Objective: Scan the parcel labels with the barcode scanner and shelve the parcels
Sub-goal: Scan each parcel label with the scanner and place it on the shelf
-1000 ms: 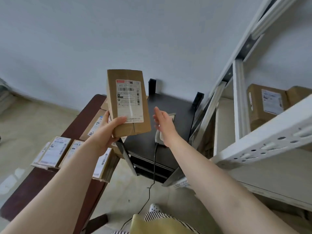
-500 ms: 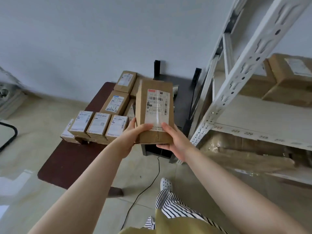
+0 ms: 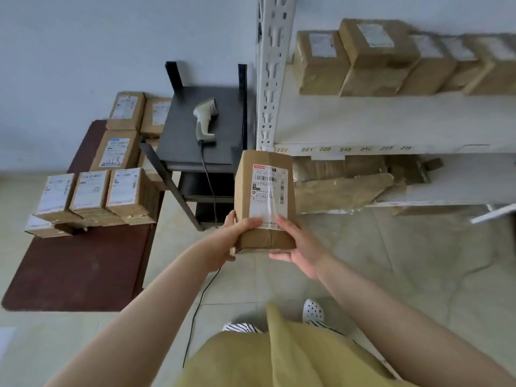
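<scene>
- Two hands, left hand (image 3: 223, 248) and right hand (image 3: 300, 251), clamp fingers round the upright brown cardboard parcel (image 3: 264, 202) at frame centre.
- Grey pistol-shaped barcode scanner (image 3: 205, 118) lies on the black metal stand (image 3: 178, 141), upper centre.

Both forearms (image 3: 156, 297) are bare from wrist to the edge of view, with no sleeves, watch, rings or bracelets showing on them or on the left hand (image 3: 223, 247) and right hand (image 3: 300, 251). The person wears a mustard-yellow top (image 3: 268, 356) of plain, unpatterned cloth that hangs loose, with a fold standing up in a point at its middle. Below its hem show black-and-white striped trousers (image 3: 241, 328) and a white shoe (image 3: 313, 311) dotted with small dark holes.
</scene>
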A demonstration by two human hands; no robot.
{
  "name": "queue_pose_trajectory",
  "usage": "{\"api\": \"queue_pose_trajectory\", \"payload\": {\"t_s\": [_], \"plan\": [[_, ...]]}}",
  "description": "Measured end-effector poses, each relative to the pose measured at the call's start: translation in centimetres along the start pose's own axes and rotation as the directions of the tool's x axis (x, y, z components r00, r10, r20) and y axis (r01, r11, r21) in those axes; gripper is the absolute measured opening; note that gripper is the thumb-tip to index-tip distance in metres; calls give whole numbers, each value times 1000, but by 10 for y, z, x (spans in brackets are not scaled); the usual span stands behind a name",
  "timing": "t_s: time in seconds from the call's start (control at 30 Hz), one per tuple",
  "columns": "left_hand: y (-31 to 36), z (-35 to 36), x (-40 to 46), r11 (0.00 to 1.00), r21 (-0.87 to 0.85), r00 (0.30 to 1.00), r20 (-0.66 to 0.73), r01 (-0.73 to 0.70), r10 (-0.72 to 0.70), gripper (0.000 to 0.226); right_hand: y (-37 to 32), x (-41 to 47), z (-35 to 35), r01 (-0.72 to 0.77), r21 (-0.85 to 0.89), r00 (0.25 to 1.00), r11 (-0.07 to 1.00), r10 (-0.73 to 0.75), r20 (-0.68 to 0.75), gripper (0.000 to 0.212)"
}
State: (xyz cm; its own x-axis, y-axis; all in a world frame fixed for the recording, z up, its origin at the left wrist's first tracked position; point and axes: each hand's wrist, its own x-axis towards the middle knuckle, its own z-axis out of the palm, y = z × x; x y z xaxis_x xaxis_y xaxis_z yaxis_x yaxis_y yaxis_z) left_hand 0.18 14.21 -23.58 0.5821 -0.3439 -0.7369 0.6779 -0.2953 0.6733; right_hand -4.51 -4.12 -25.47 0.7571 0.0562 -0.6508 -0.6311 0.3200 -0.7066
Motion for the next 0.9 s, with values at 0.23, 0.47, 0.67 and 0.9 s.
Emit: {"api": "queue_pose_trajectory", "payload": {"t_s": [0.23, 0.47, 0.67, 0.9], "plan": [[52, 116, 43, 999, -32, 988, 152, -15, 20, 106, -45, -26, -119, 47, 28, 991, 998, -43, -123, 75], [145, 186, 100, 939, -316, 991, -52, -134, 124, 55, -163, 17, -183, 62, -56, 992, 997, -68, -108, 78], [212, 175, 144, 834, -474, 911, -405, -282, 77, 89, -256, 82, -165, 12, -210, 999, 978, -1, 52, 63], [269, 135, 195, 741, -558, 868, -492, -374, 67, 100, -324, 167, -132, -53, -368, 996, 929, 75, 46, 51]]}}
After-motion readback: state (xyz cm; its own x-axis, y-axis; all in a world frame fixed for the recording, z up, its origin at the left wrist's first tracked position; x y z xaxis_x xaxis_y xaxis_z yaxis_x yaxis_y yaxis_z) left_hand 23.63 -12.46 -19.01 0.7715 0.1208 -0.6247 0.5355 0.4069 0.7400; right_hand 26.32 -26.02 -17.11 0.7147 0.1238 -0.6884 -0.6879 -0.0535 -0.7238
